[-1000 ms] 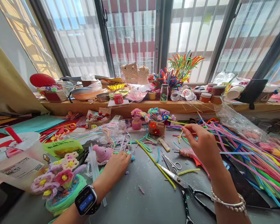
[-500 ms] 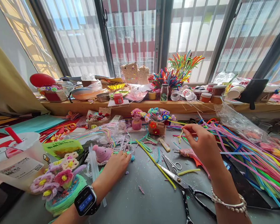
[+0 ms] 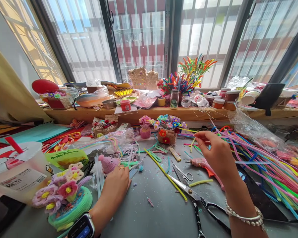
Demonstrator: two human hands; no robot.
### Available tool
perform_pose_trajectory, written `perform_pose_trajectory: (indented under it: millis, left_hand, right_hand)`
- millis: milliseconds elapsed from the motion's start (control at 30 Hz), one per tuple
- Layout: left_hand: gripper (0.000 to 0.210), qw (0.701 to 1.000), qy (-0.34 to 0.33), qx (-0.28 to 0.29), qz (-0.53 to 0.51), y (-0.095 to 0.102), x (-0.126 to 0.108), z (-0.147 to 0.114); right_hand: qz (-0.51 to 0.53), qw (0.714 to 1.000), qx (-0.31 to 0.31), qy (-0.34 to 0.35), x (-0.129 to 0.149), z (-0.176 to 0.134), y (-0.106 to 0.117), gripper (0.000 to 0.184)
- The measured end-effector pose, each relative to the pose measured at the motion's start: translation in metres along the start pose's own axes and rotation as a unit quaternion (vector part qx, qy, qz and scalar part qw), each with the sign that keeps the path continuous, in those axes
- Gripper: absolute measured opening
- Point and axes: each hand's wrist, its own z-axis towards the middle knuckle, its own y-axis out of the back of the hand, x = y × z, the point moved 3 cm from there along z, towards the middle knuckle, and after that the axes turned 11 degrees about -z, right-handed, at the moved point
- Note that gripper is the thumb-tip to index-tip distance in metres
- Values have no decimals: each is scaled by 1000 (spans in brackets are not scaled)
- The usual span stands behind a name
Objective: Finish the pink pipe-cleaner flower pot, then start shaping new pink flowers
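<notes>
Yellow fuzzy stem (image 3: 192, 142): at the fingertips of the right hand (image 3: 210, 144), over the far half of the grey tabletop (image 3: 149, 219), right of its middle.
Right fingers: thumb and forefinger met on the stem — a light pinch.
Left hand (image 3: 118, 181): fingers curled down beside a pink crocheted toy (image 3: 108, 163); a clear strip (image 3: 133, 173) showed past them — whether they grasped it, I could not tell.
Scissors: the black-handled pair (image 3: 194, 195) lay with handles spread toward the near edge; the small pair (image 3: 186, 174) lay just beyond.
Glue gun (image 3: 201, 162): pink, beside the right forearm.
Stem heap (image 3: 260, 165): many colours, along the right edge.
Yarn flower pot (image 3: 71, 205): toward the near left corner, beside a lidded cup (image 3: 27, 162).
Flower basket (image 3: 167, 136): near the far edge.
</notes>
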Motion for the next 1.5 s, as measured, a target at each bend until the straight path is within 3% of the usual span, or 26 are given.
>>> perform_pose_trajectory:
  millis: [367,733,1000,1167,1367,1500]
  left_hand:
    - [36,999,38,-3,-7,1,16,7]
    - [42,998,49,-30,-3,12,15,0]
    - [42,992,83,91,-20,0,9,-30]
    - [38,987,107,118,-31,-1,17,-29]
    - [30,995,83,59,-16,-4,24,-26]
    - [23,999,50,-14,11,3,10,-30]
  right_hand:
    - [-3,1000,-7,3,0,0,2,17]
    - [8,1000,-4,-12,-4,1,5,17]
    - [12,1000,-2,-17,-3,1,5,17]
    - [11,1000,-5,-27,-3,1,9,17]
    - [9,999,12,-28,-1,1,13,17]
    - [-14,989,145,7,3,-1,3,20]
